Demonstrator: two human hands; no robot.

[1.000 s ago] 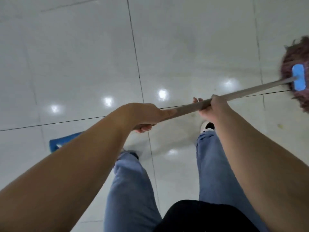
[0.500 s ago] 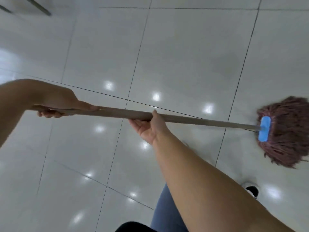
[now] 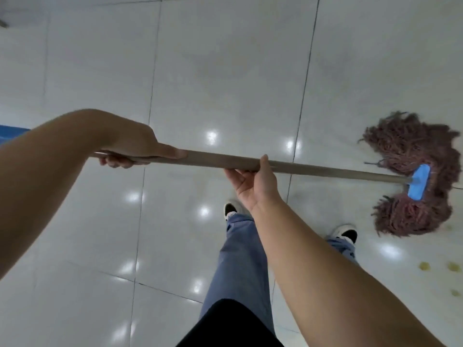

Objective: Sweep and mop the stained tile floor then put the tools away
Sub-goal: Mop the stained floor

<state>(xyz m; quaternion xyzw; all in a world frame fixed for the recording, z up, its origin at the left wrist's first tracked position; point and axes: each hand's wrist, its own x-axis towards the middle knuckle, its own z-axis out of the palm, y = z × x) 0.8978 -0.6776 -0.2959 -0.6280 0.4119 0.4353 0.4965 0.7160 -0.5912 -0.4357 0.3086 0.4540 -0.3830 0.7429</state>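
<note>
The left hand [image 3: 132, 144] is wrapped over the top end of the mop handle [image 3: 313, 169], thumb laid flat along the shaft and fingers curled underneath. Further down, the right hand [image 3: 253, 181] holds the same handle from below, palm turned up, thumb hooked over the top of the shaft and the fingers behind it. Both arms are bare, and the handle runs nearly level across the person's front, sloping a little down toward their right.

At its far end a blue clamp [image 3: 419, 181] holds the mop head [image 3: 411, 156], a mass of reddish-brown strands spread flat on the tile floor [image 3: 225, 71] on the right side. Just below the strands, near the right edge, several small yellowish stains [image 3: 424, 265] dot the tile.

Under the right arm, two legs in blue jeans [image 3: 240, 259] end in black-and-white shoes [image 3: 347, 232], one of them near the mop head. The tiles are pale and glossy, with dark grout lines and round ceiling-light reflections. A blue object [image 3: 10, 130] pokes in at the left edge, behind the left forearm.
</note>
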